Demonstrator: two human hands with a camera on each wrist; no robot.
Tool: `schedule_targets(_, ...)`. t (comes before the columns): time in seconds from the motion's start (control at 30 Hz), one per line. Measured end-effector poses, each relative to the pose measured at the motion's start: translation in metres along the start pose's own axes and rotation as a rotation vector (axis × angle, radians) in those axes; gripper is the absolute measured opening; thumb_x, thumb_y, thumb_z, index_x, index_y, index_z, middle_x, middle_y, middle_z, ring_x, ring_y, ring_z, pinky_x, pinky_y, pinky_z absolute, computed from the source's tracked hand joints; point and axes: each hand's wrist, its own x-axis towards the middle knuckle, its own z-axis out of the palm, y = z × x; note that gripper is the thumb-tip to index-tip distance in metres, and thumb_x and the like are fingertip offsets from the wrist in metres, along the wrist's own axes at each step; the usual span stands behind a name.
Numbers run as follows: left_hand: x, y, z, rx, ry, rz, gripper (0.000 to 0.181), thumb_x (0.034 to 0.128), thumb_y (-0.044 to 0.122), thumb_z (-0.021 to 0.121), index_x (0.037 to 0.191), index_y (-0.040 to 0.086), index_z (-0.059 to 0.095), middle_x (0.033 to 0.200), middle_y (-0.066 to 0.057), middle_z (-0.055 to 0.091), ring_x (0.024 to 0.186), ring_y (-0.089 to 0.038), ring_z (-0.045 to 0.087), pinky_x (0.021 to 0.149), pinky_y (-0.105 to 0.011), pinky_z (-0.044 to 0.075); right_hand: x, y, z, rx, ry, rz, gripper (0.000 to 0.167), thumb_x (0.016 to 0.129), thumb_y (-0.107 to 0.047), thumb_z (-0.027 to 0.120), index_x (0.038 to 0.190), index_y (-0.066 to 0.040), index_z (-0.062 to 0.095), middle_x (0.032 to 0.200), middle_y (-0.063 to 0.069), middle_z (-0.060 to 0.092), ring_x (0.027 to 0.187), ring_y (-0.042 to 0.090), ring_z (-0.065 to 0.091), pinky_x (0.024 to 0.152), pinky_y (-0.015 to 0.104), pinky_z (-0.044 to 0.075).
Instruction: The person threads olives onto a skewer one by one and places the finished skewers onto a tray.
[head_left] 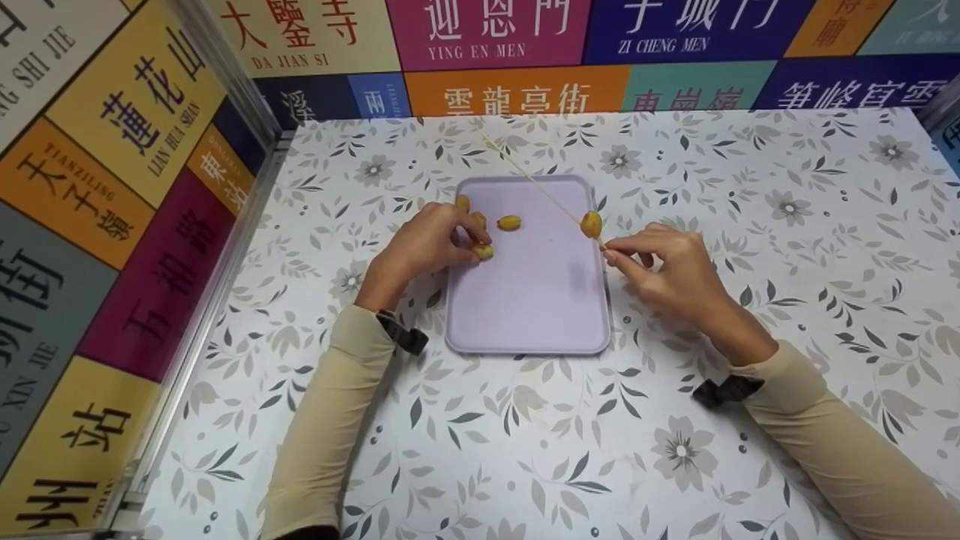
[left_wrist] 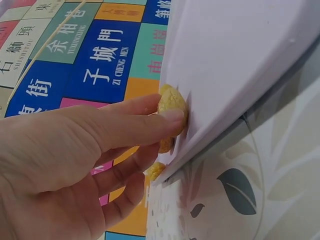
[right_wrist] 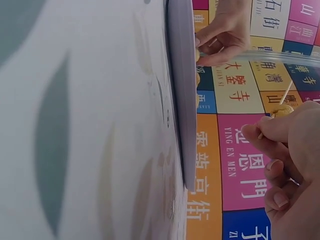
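Observation:
My right hand [head_left: 667,270] pinches one end of a thin bamboo skewer [head_left: 536,182] between thumb and fingertips, just off the tray's right edge. One small yellow-brown oval fruit [head_left: 592,224] is threaded on it close to my fingers; the rest of the skewer slants up to the far left. Over the left side of a lilac tray [head_left: 529,315], my left hand [head_left: 435,238] pinches another yellow fruit [left_wrist: 173,106] between thumb and fingers. Beyond its fingers a third fruit [head_left: 509,223] lies on the tray. A few more, such as the fruit [head_left: 463,202] at the upper left corner, are partly hidden.
The tray sits on a table with a white leaf-patterned cover [head_left: 525,442]. Colourful panels with printed place names [head_left: 517,90] stand along the back and the left side of the table. Dark straps [head_left: 403,334] circle both wrists over beige sleeves.

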Motion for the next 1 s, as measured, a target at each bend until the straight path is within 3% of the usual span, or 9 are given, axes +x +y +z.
schedule_targets(0.23,0.001,0.001,0.002,0.057,0.004,0.026,0.027,0.0900,0.012,0.090,0.116,0.018,0.085,0.112,0.001,0.075,0.102,-0.020,0.071,0.090,-0.034,0.059,-0.001,0.001,0.000,0.012,-0.004,0.018,0.015,0.092,-0.005,0.086,0.106,-0.009,0.087,0.082,0.001,0.080,0.069,0.009,0.053,0.064,0.018,0.039)
schedule_targets(0.37,0.001,0.001,0.001,0.012,0.025,0.070,0.024,0.0924,0.017,0.089,0.116,0.017,0.083,0.111,0.000,0.078,0.098,-0.020,0.071,0.085,-0.034,0.058,-0.001,0.001,0.000,0.015,-0.003,0.015,0.015,0.092,-0.005,0.086,0.107,-0.010,0.087,0.083,0.000,0.080,0.069,0.009,0.053,0.064,0.020,0.040)
schedule_targets(0.6,0.003,0.005,-0.003,-0.235,0.115,0.160,0.024,0.0997,0.021,0.081,0.123,0.016,0.078,0.118,0.001,0.079,0.100,-0.020,0.072,0.090,-0.033,0.058,0.000,0.002,0.001,0.023,0.005,0.002,0.013,0.093,-0.007,0.086,0.106,-0.011,0.088,0.082,-0.001,0.080,0.068,0.010,0.053,0.064,0.017,0.038)
schedule_targets(0.8,0.003,0.003,-0.008,-0.547,0.219,0.244,0.037,0.1054,0.020,0.074,0.142,0.016,0.069,0.125,-0.004,0.078,0.091,-0.039,0.073,0.078,-0.039,0.059,-0.001,0.002,0.001,0.014,-0.003,-0.002,0.013,0.093,-0.007,0.086,0.105,-0.011,0.088,0.080,0.000,0.079,0.067,0.013,0.053,0.063,0.020,0.038)
schedule_targets(1.0,0.000,0.007,-0.015,-0.801,0.428,0.247,0.040,0.1103,0.018,0.065,0.150,0.018,0.065,0.127,-0.010,0.076,0.085,-0.023,0.067,0.070,-0.029,0.049,-0.001,0.001,0.000,0.011,-0.022,0.005,0.014,0.093,-0.007,0.086,0.106,-0.011,0.088,0.082,0.000,0.080,0.067,0.010,0.053,0.062,0.019,0.039)
